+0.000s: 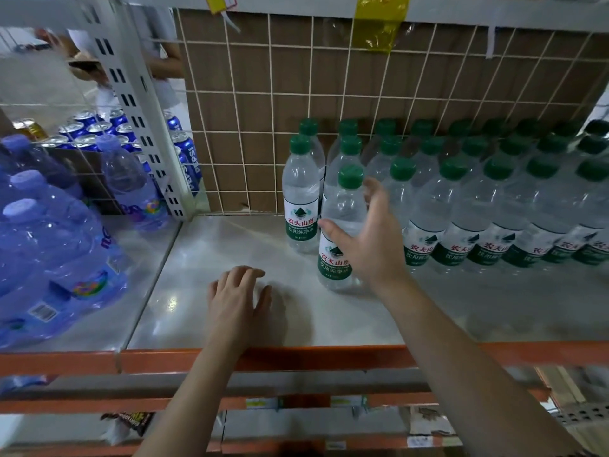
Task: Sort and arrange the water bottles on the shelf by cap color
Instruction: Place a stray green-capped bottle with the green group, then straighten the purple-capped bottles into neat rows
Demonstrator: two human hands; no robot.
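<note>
Rows of clear water bottles with green caps [497,166] fill the right half of the white shelf [230,245]. One green-capped bottle [342,206] stands in front at the left end of the rows, and another [300,192] stands just behind and to its left. My right hand [369,239] is spread against the front bottle's right side. Its thumb lies across the top of the label and its fingers point up, straight. My left hand [237,298] rests palm down on the bare shelf, holding nothing.
To the left, behind a wire divider [145,120], lie packs of blue-tinted bottles with pale purple caps [23,206] and blue cans [92,130]. A wire grid and cardboard [263,94] back the shelf. An orange rail [296,357] edges the front.
</note>
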